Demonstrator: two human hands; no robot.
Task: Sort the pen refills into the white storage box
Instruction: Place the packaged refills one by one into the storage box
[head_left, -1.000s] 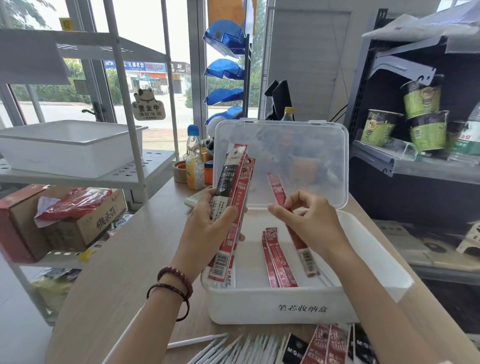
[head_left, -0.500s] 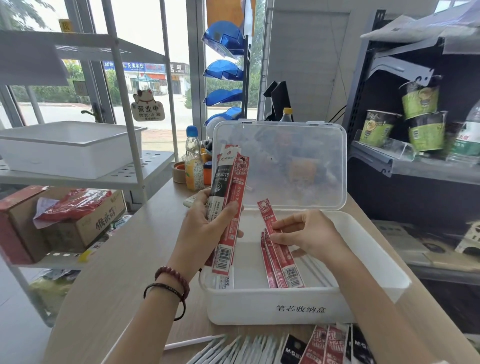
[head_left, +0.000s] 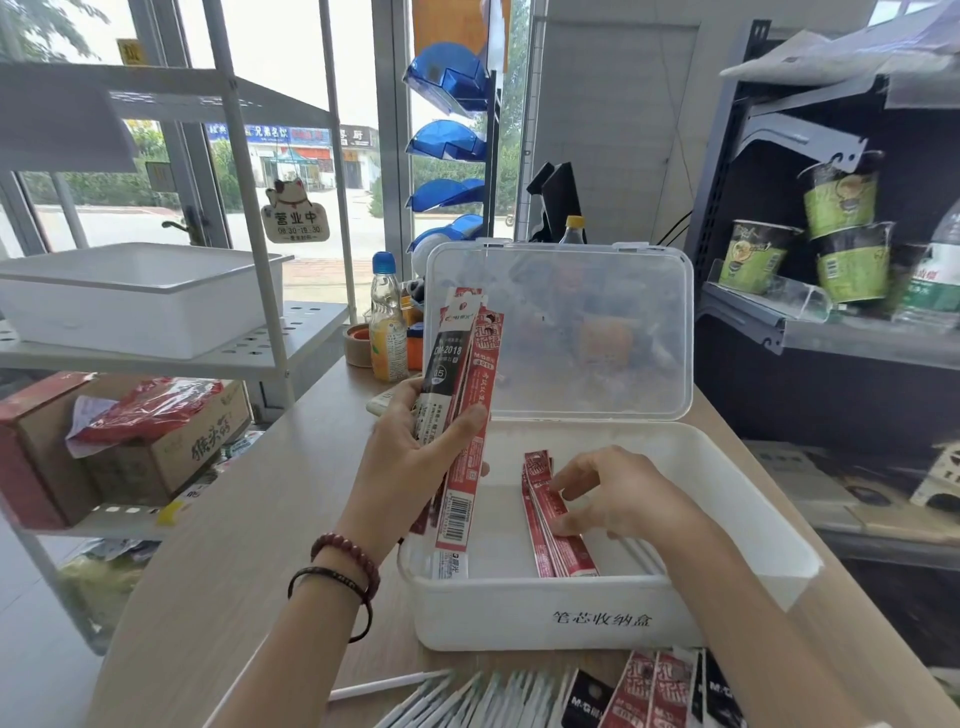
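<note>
"DM-2018" refill pack, "笔芯收纳盒" box

A white box with black characters on its front sat on a pale wood-grain counter, its lid clear. Red packs with white print lay inside; at 9 o'clock of them, a black-and-red pack and a red one with a white barcode. Dark red and black bracelets ringed a wrist. Blue trays hung at 12 o'clock, green cups at 2 o'clock.
</note>
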